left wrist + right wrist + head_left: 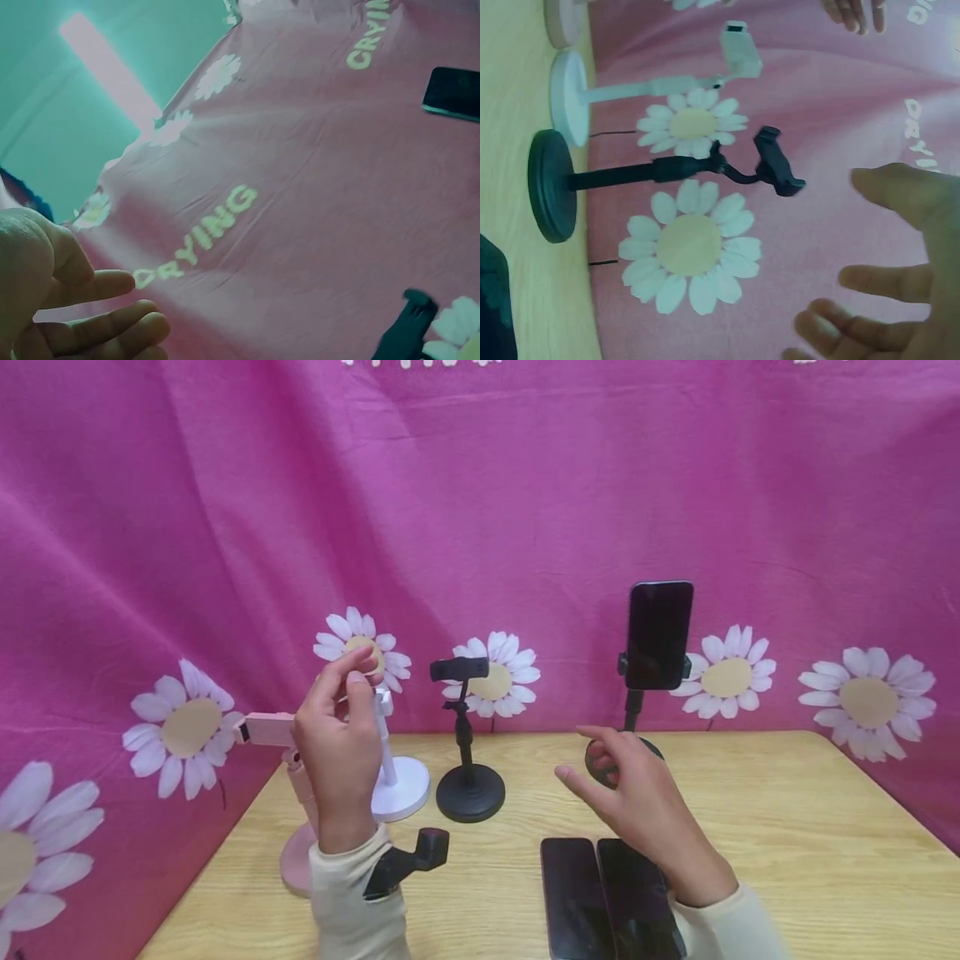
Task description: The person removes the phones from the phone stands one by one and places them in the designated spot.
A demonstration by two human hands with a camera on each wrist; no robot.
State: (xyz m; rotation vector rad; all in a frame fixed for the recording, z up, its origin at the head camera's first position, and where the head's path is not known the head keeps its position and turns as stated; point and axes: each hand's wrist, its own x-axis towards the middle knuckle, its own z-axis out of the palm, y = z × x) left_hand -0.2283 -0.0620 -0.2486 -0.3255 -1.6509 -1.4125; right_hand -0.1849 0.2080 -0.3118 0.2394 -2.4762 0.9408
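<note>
My left hand (pixel 341 760) is raised in front of the white phone stand (pixel 405 789), its fingers loosely bent and nothing in them. Just left of it is a pink phone stand (pixel 270 729), partly hidden by the hand and forearm. My right hand (pixel 637 793) hovers over two dark phones (pixel 574 893) lying side by side; its thumb and index finger are spread and hold nothing. Behind it, another phone (pixel 660 635) stands upright in a black holder whose base is mostly hidden. An unloaded black phone stand (pixel 553 186) shows in the right wrist view, apart from the fingers.
The stands and phones are on a light wooden table (pixel 480 902). A pink cloth (pixel 525 510) printed with daisies hangs behind it. A black camera mount (pixel 408 860) sticks out from the left sleeve.
</note>
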